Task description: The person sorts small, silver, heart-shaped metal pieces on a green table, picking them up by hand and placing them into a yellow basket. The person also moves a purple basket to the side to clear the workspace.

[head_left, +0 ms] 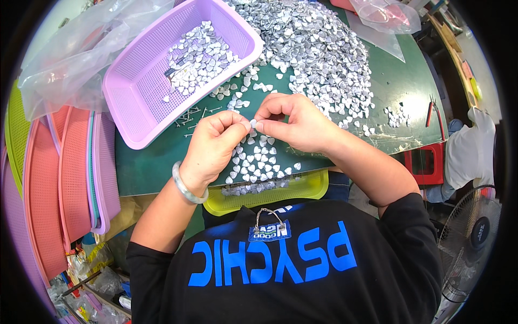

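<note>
One small silvery heart (253, 123) was between the two hands, above the green tabletop (391, 58). The left hand (211, 141) had its grip pinched on the heart's near side; the right hand (299, 123) seemed to pinch it opposite. Had either grip eased, so slight a piece could have slipped and been lost among the look-alike loose hearts (260, 162) beneath. A careless wrist might have swept those over the edge, perhaps missing the lime-green basket (318, 186) below. Farther out, a bump could have set the large heap (313, 51) sliding.
</note>
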Available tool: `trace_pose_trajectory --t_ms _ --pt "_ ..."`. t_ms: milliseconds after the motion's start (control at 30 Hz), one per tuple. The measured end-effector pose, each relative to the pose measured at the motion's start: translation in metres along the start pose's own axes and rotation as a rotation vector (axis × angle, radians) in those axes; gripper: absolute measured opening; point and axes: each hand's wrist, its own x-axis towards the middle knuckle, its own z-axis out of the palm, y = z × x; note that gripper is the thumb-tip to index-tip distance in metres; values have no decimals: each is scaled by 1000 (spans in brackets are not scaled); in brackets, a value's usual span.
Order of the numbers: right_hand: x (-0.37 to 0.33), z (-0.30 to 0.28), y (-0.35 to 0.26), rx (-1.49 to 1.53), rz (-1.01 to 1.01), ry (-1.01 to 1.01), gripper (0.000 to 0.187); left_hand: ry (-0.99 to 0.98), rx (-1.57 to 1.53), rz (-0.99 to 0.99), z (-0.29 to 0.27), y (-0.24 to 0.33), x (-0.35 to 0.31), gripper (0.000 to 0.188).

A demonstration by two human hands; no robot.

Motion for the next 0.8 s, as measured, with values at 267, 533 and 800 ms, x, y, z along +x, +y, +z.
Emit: trace_pose_trajectory --t_ms 267,533,800 --pt "0 0 -3 126 97 -8 12 112 604 380 6 3 -2 7" --pt "-1 2 1 158 100 22 13 197 1108 878 11 6 0 9" --pt "-2 2 -1 106 53 51 14 225 1308 1051 12 6 0 14"
